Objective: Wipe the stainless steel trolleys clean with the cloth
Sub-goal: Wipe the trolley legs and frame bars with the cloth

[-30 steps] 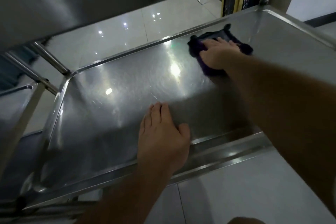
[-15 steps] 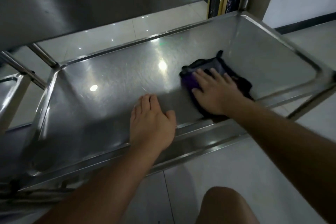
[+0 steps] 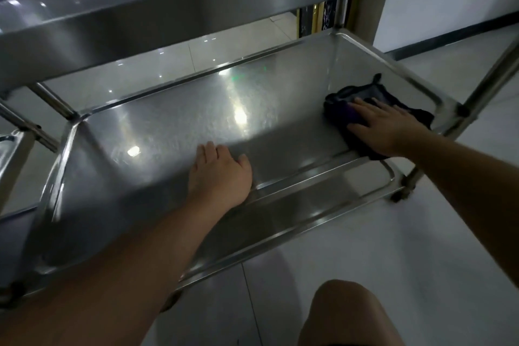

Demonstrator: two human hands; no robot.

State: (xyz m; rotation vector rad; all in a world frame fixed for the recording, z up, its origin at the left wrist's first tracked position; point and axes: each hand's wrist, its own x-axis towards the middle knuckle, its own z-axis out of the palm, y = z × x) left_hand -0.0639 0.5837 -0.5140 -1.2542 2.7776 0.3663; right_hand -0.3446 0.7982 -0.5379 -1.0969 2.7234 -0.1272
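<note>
At about 9 o'clock, past the left rim, part of a second steel frame (image 3: 11, 149) shows, cut off by the edge. One stainless steel trolley (image 3: 157, 132) fills most of the view, with two levels visible: an upper shelf (image 3: 168, 17) across 12 o'clock and a lower tray shelf under the two hands. The left hand (image 3: 219, 174) lies near the centre, just toward 6 o'clock, palm down on the lower shelf by its near rim, fingers straight and close together, holding nothing. Bright light spots reflect off the steel between 10 and 12 o'clock of that hand. At about 3 o'clock the right hand (image 3: 384, 126) presses flat on one dark cloth (image 3: 351, 98), fingers spread and extended rather than curled around it. The cloth, black with a purple patch, lies in the lower shelf's right near corner, touching the steel, close to the right-hand rim. One upright post (image 3: 488, 84) rises just beyond it. At 6 o'clock, one bare knee (image 3: 345, 314) sits over the pale tiled floor (image 3: 365, 233)
</note>
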